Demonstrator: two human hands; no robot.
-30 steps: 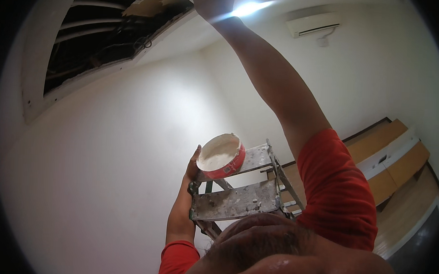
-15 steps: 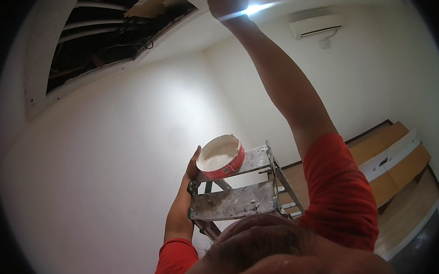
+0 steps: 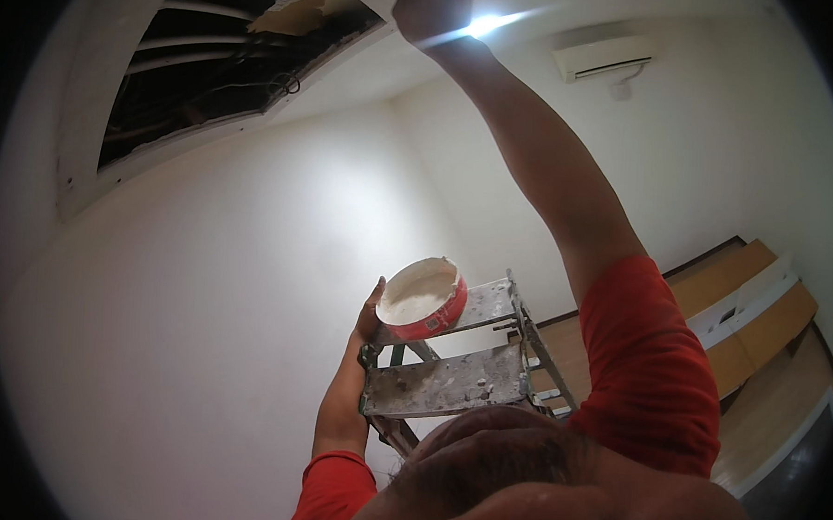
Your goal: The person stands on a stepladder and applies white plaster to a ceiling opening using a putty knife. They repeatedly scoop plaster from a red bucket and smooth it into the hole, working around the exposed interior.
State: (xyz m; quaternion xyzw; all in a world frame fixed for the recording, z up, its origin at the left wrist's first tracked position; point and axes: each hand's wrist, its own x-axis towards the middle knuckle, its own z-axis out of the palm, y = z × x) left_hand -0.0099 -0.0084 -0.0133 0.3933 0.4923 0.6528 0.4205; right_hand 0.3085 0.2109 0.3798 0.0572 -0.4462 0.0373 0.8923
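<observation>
A red tub [image 3: 442, 319] of off-white paste [image 3: 419, 297] stands on the top of a paint-spattered stepladder [image 3: 444, 382]. My left hand [image 3: 368, 316] is pressed to the tub's left side, thumb up along its wall, other fingers mostly hidden. My right arm reaches high, and my right hand [image 3: 433, 12] is closed near the ceiling at the upper edge of the view. The picture's edge and shadow hide whatever it holds.
Left of my right hand, a ragged ceiling opening [image 3: 211, 65] shows pipes and wires. A bright light [image 3: 485, 24] shines beside my wrist. An air conditioner [image 3: 604, 58] hangs on the far wall. Brown and white panels [image 3: 744, 316] lie on the floor at right.
The view has shifted slightly, so the ceiling opening sits a little farther right. My left hand stays by the tub, and my right hand stays raised and closed.
</observation>
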